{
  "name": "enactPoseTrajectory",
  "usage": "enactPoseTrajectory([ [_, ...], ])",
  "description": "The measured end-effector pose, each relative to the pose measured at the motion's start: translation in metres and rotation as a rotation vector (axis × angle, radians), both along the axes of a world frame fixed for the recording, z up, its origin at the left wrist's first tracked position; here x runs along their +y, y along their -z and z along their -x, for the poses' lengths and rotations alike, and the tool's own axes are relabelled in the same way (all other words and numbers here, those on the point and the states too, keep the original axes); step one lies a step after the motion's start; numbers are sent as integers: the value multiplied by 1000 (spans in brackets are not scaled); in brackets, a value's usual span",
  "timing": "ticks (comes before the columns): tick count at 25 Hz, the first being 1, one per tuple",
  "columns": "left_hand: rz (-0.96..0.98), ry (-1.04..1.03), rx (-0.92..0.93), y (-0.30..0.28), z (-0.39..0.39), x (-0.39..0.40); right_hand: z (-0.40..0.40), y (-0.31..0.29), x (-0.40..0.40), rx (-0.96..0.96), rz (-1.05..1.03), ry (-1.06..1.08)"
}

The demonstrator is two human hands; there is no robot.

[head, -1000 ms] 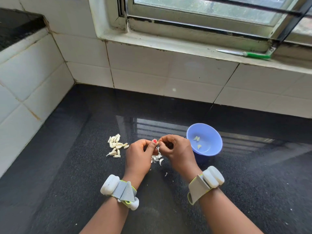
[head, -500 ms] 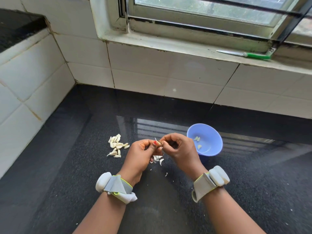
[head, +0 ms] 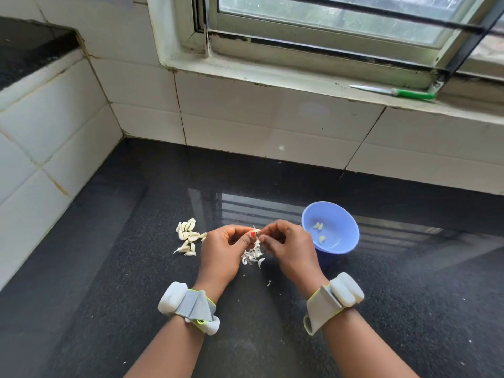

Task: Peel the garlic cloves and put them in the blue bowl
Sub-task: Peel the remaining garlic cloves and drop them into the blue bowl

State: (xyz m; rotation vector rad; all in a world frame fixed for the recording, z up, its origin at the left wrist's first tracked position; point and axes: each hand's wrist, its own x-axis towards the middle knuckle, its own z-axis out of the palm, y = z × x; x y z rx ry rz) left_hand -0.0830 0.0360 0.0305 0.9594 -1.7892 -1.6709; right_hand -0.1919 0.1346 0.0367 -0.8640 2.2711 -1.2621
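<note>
My left hand point(head: 223, 252) and my right hand point(head: 289, 249) meet fingertip to fingertip over the black counter, both pinching one small garlic clove point(head: 256, 231) whose white skin sticks up between them. Most of the clove is hidden by the fingers. A pile of several unpeeled garlic cloves point(head: 188, 236) lies just left of my left hand. The blue bowl point(head: 343, 230) stands right of my right hand, with three peeled cloves point(head: 318, 226) inside. Loose peel scraps point(head: 252, 255) lie on the counter under the hands.
White tiled walls close the counter point(head: 409, 296) at the back and left. A green-handled knife point(head: 395, 91) lies on the window sill at the upper right. Each wrist carries a grey and white band.
Both hands have stayed together on the clove, shifting slightly; my left thumb has moved down the clove, and a flake of skin now sticks up between the fingertips.
</note>
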Motion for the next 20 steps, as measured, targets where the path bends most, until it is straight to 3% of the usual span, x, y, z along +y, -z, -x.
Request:
enactPoseTrajectory([
  [4, 138, -2, -81, 2, 0, -1, -3, -3, -1, -425, 227, 13],
  [7, 207, 9, -114, 3, 0, -1, -3, -4, -1, -606, 292, -5],
  [11, 132, -12, -112, 6, 1, -3, -1, -4, -1, -734, 339, 20],
  [16, 14, -23, -124, 10, 3, 2, -3, -3, -1, -692, 352, 73],
  [20, -181, -55, -30, 5, 5, 5, -3, -1, -2, -366, 268, 68],
])
